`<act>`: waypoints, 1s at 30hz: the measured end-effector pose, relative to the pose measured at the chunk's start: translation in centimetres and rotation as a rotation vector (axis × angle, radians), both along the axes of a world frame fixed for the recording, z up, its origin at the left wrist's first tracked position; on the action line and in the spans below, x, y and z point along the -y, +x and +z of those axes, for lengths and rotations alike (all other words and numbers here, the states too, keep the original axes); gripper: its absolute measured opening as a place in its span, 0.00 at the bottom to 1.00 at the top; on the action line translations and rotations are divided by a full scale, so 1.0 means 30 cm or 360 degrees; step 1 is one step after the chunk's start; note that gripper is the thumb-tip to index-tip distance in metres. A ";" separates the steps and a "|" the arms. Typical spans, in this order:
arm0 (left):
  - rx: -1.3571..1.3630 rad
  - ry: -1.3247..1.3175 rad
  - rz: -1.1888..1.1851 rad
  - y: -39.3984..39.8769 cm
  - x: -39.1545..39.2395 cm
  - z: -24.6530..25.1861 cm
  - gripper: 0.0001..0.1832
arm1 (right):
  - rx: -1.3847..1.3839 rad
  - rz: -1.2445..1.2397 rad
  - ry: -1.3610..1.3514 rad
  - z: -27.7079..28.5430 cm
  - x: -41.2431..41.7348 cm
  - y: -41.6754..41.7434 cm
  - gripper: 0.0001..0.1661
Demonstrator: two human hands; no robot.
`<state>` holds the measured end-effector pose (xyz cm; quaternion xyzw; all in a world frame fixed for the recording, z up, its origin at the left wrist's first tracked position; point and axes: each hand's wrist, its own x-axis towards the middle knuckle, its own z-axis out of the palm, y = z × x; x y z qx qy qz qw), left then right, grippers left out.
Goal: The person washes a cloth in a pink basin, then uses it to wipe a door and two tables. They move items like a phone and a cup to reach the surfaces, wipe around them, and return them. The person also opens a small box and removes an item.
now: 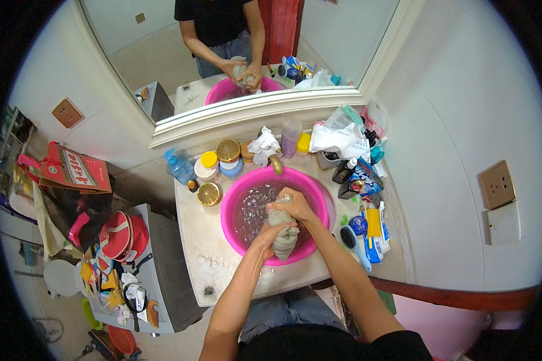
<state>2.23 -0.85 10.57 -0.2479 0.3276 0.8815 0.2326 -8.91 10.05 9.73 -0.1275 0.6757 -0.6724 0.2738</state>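
Note:
A wet, light grey cloth (285, 243) is bunched and twisted between my two hands over a pink plastic basin (228, 225). My left hand (267, 237) grips the middle of the bundle from the left. My right hand (294, 205) is wrapped round its upper end, farther from my body. The lower end of the cloth hangs near the basin's front rim. Cloudy water with bubbles (256, 203) fills the basin below. At the far rim, a brass faucet (276, 165) points down towards the basin, with a crumpled white cloth or tissue (265, 143) draped behind it.
Jars (208, 194) and a blue pump bottle (179, 167) stand on the countertop (198, 234) at the left. Dark bottles (344, 171), a hairbrush (356, 246) and packets crowd the right. A framed mirror (162, 54) rises behind. A cluttered grey cabinet (171, 270) stands at the left.

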 end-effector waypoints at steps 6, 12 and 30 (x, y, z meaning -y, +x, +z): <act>-0.0410 -0.0986 0.0013 -0.090 -0.031 -0.028 0.36 | -0.0527 0.0101 0.0785 -0.086 0.038 -0.081 0.16; -0.0079 -0.2160 -0.0271 -0.087 -0.105 -0.106 0.48 | -0.0594 -0.0016 0.1302 -0.199 0.062 -0.038 0.21; 0.0201 0.1656 0.0226 0.065 -0.068 0.035 0.35 | 0.1072 0.0187 -0.1834 0.130 0.009 0.098 0.31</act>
